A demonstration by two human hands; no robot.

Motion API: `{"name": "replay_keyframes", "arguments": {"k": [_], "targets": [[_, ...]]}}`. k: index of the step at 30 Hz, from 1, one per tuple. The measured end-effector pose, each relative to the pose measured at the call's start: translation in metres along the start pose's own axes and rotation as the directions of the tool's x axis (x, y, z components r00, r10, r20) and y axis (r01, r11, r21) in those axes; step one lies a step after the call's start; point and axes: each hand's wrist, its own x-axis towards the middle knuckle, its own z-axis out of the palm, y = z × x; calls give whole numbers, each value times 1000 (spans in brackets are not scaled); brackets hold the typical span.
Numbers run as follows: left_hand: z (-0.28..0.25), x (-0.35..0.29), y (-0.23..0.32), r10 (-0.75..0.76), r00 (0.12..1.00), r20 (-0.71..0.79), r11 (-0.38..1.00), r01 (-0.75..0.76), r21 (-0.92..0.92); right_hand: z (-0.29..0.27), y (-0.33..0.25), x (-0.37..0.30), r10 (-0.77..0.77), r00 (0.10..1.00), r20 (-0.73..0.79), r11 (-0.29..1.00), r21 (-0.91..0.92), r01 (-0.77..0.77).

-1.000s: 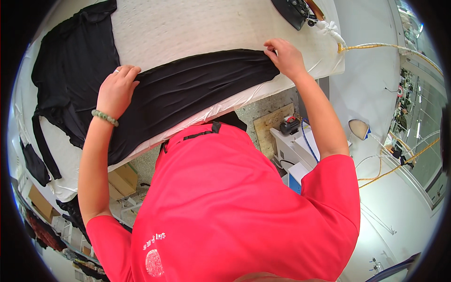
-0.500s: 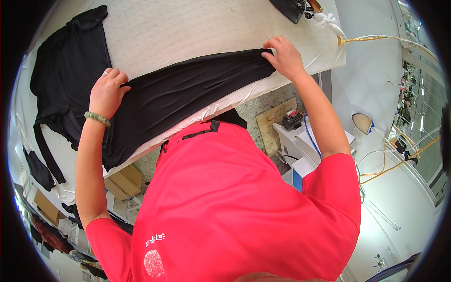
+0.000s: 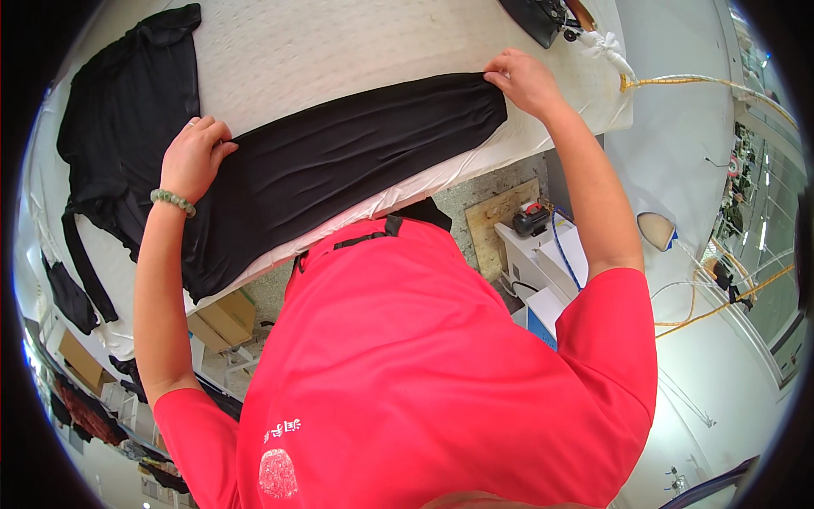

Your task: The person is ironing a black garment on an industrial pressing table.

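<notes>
A long-sleeved black garment [image 3: 127, 119] lies on a pale padded table [image 3: 348, 42], its body at the left. One sleeve [image 3: 356, 140] stretches flat to the right along the near edge, with soft lengthwise folds. My left hand [image 3: 193, 153], with a beaded bracelet at the wrist, pinches the sleeve's far edge close to the garment's body. At the other end, my right hand [image 3: 524, 82] pinches the far corner of the sleeve's cuff end between thumb and fingers. The other narrow black sleeve [image 3: 85, 267] trails toward the table's left edge.
A dark iron [image 3: 543, 19] with a wrapped hose [image 3: 610, 53] stands at the table's far right corner. Below the table are a cardboard box [image 3: 222, 321], a white cabinet [image 3: 543, 254] and a small black motor [image 3: 532, 220]. Yellow-white cords [image 3: 678, 80] run off to the right.
My right hand has moved slightly farther away and to the right with the cuff corner, and the cuff end now lies spread wider. My left hand has barely shifted.
</notes>
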Motion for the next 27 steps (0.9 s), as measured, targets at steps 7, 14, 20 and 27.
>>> {"name": "replay_keyframes", "arguments": {"k": [7, 14, 20, 27], "targets": [[5, -1, -8, -84, 996, 8, 995, 85, -53, -4, 4, 18, 174, 965, 196, 974, 111, -198], [10, 0, -7, -194, 980, -37, 977, 190, -102, -5, 8, 29, 144, 959, 244, 954, 221, -200], [17, -2, -2, -208, 975, -83, 977, 202, -75, -3, 8, 32, 85, 966, 242, 965, 223, -141], [21, -4, 2, -264, 958, -113, 964, 258, -59, -6, 9, 37, -11, 958, 285, 964, 257, -65]]}}
